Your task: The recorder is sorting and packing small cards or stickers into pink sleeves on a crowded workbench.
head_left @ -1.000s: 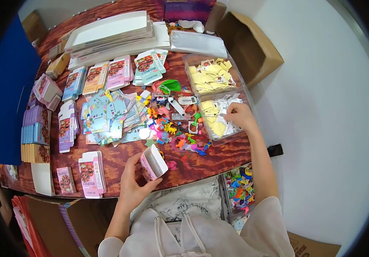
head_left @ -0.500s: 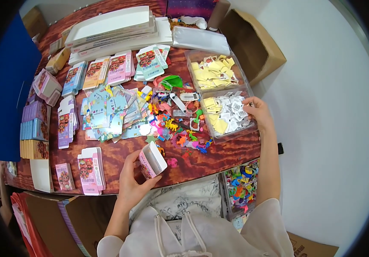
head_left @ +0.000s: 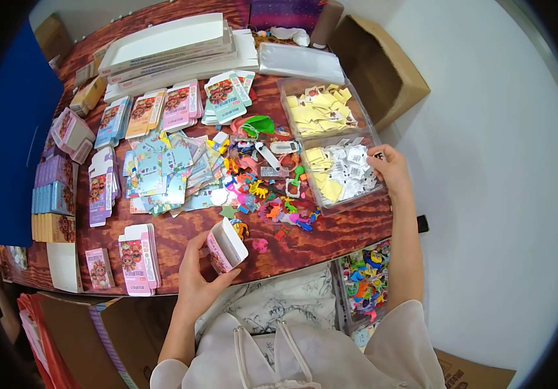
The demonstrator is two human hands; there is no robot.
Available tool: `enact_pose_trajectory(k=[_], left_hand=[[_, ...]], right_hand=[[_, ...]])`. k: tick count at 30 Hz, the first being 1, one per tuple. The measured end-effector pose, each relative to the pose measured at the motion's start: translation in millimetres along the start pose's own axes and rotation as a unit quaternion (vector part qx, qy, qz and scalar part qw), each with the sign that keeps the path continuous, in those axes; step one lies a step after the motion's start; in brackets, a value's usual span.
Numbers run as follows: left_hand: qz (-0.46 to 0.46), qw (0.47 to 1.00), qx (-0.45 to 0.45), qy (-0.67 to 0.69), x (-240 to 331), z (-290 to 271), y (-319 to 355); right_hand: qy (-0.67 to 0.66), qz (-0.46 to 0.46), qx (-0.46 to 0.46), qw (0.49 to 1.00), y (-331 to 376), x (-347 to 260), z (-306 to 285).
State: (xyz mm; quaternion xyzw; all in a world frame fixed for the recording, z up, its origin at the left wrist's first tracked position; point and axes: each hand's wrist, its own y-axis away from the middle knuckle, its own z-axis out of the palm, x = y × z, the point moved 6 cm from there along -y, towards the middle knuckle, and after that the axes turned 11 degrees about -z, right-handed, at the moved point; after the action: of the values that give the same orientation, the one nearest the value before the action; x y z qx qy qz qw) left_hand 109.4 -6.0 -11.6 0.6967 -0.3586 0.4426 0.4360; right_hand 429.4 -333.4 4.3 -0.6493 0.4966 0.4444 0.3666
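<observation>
An opened pink cardboard box (head_left: pixel 219 253) is gripped in my left hand (head_left: pixel 194 280), thumb and fingers on its sides and its mouth facing up. Over the right edge of a clear plastic tray (head_left: pixel 338 209), my right hand (head_left: pixel 393 174) pinches a small white paper piece with a dark print (head_left: pixel 379 156). The tray's near compartment holds white printed paper pieces (head_left: pixel 351 170) and some yellow ones; the far compartment holds folded yellow papers (head_left: pixel 321 110). Between my hands lies a heap of small plastic toys (head_left: pixel 271 188).
Colourful cards (head_left: pixel 162 168) are piled mid-table. Flat pink boxes (head_left: pixel 137 259) and a filled-out pink box (head_left: pixel 99 267) stand near the front edge. White trays (head_left: pixel 168 42) are stacked at the back. A carton (head_left: pixel 389 71) stands at right, and a toy bin (head_left: pixel 364 285) sits below the table edge.
My right hand has lifted slightly from the white papers, a printed piece now showing between its fingertips. The box in my left hand has shifted a little to the left.
</observation>
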Motion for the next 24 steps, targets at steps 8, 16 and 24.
enact_pose_trajectory(k=[8,16,24], left_hand=[[-0.015,1.0,0.002,0.015,-7,0,2],[0.003,0.998,0.043,-0.04,6,-5,9],[0.094,0.958,0.14,-0.232,21,2,5]], right_hand=[[-0.01,-0.026,0.03,0.999,-1,-2,-6],[-0.013,-0.101,0.038,0.994,27,-52,26],[-0.122,-0.052,-0.228,0.965,131,-119,171]])
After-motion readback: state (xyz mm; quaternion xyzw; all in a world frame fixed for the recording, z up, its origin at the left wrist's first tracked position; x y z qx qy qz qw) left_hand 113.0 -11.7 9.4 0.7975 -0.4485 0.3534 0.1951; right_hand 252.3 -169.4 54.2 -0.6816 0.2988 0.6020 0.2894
